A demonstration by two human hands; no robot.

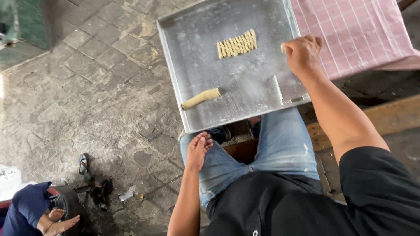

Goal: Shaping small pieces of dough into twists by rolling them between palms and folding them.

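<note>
At 7 o'clock the person's left hand (198, 150) rests slack and empty on the knee. On the floured metal tray (197, 65), a dough roll (201, 98) lies at 9, a row of cut dough pieces (237, 44) at 12. The right hand (302, 54), at 2 o'clock, pinches a small dough piece (283, 47); placing it level beside the row would keep spacing even. The piece is mostly hidden by fingers

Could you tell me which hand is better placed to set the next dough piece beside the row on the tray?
Probably the right hand: it is over the metal tray, apparently pinching a small piece beside the row of dough pieces. The left hand rests on the knee, below the tray.
</note>
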